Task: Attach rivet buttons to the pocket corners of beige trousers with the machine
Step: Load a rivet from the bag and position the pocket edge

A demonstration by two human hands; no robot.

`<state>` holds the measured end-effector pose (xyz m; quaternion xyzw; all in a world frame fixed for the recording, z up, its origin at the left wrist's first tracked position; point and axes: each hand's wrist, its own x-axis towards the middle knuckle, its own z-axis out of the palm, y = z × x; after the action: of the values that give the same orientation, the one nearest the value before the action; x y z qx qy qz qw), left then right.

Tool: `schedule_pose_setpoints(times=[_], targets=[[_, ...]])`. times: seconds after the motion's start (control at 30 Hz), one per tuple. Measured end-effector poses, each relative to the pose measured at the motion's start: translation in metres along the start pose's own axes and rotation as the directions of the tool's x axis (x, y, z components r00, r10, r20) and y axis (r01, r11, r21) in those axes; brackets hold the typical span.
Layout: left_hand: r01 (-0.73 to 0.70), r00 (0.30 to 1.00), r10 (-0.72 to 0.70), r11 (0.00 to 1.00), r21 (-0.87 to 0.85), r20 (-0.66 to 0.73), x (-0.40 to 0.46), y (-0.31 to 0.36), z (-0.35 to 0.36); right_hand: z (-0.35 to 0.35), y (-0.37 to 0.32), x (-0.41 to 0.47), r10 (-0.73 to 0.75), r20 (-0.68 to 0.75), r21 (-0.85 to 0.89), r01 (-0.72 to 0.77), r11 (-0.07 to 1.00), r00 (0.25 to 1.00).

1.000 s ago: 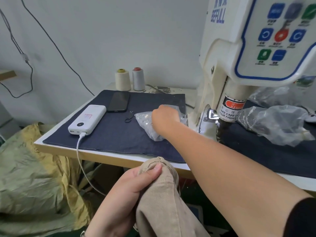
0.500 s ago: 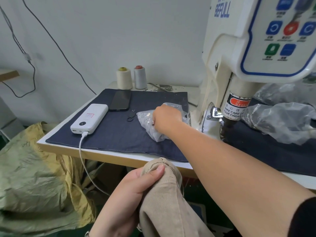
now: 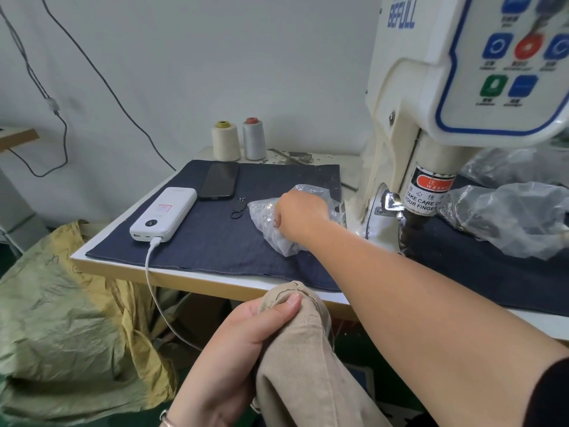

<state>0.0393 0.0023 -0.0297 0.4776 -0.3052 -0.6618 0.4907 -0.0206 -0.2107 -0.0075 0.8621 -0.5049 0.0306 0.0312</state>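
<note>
A person's right hand (image 3: 300,212) reaches into a clear plastic bag (image 3: 278,224) on dark denim cloth (image 3: 215,241) beside the riveting machine (image 3: 431,124), while the left hand (image 3: 234,359) grips folded beige trousers (image 3: 308,374) below the table edge (image 3: 184,280). A power bank (image 3: 163,217) and phone (image 3: 219,180) lie nearby.

Soft even daylight, faint shadows, wide-angle bending at the edges, slight overall softness, no harsh glare

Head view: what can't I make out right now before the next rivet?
- Right hand fingertips: buried in the crumpled clear plastic bag; whether they hold a rivet is hidden.
- Beige twill trousers: pocket corner covered by the left hand.
- Cream rivet machine: top and right side cut off by the frame.
</note>
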Motion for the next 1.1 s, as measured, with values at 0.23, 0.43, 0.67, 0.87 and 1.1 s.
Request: schedule_pose_setpoints(times=[0.23,0.43,0.67,0.87,1.1], targets=[[-0.009,1.0,0.01,0.999,-0.039,0.021,0.002,0.0,0.002,-0.005,0.0,-0.003,-0.038,0.079,0.084,0.031,0.996,0.996],[0.0,1.0,0.001,1.0,-0.014,0.027,0.002,-0.002,0.0,0.001,-0.004,-0.004,-0.017,-0.047,0.05,0.019,0.999,0.999],[-0.008,0.999,0.009,1.0,-0.02,0.031,0.002,-0.001,-0.003,0.004,-0.008,-0.007,0.027,-0.031,0.001,-0.027,1.0,0.999],[-0.021,0.998,0.023,0.999,-0.051,0.051,0.002,-0.002,-0.003,-0.002,-0.006,-0.003,0.011,0.005,-0.009,-0.011,1.0,1.0],[-0.023,0.998,0.025,0.998,-0.051,0.051,0.004,-0.001,-0.002,0.0,-0.01,-0.005,0.036,-0.044,0.048,-0.033,0.998,0.998]])
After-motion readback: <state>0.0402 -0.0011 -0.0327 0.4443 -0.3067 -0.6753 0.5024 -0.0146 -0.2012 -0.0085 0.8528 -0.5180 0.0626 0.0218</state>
